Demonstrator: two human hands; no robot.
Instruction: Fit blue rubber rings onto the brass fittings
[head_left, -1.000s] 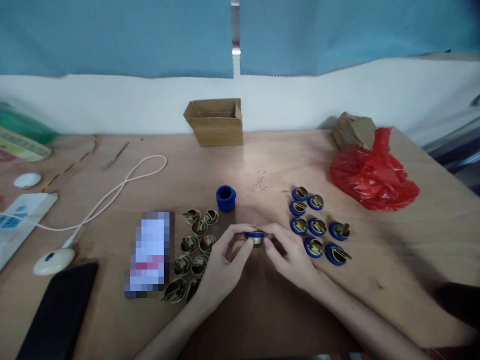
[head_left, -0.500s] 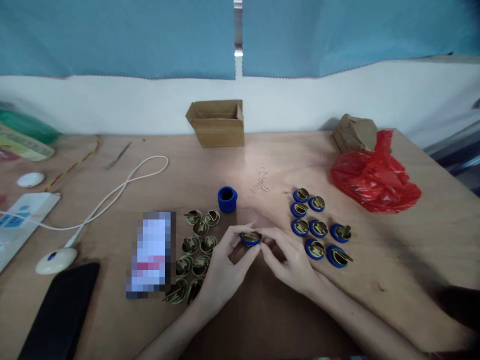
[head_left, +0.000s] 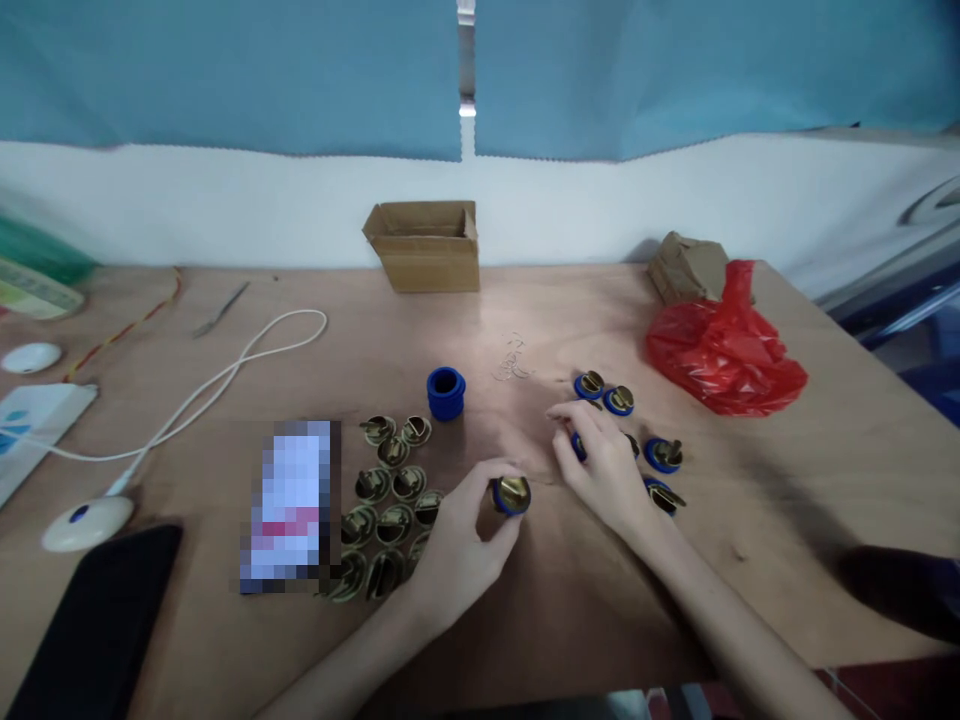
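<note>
Near the centre of the frame, just below the middle, the left hand (head_left: 461,545) grasps a blue-ringed brass piece (head_left: 514,495) between thumb and fingers, its brass face turned up. The right hand (head_left: 604,470), right of centre, has its thumb apart from its bent fingers with nothing visible between them; it partly covers a group of similar blue-rimmed pieces (head_left: 664,455) on the desk (head_left: 360,350), and whether it touches any of them I cannot tell.

Left of the left hand, in the lower middle, lie brass pieces with clips (head_left: 393,524), some partly hidden by that hand. A hollow blue stack (head_left: 446,402) stands above it, near the centre, with thin curved wires (head_left: 514,365) to its right. A red bag (head_left: 727,365) sits at right, and an open cardboard box (head_left: 431,262) stands at upper centre.
</note>
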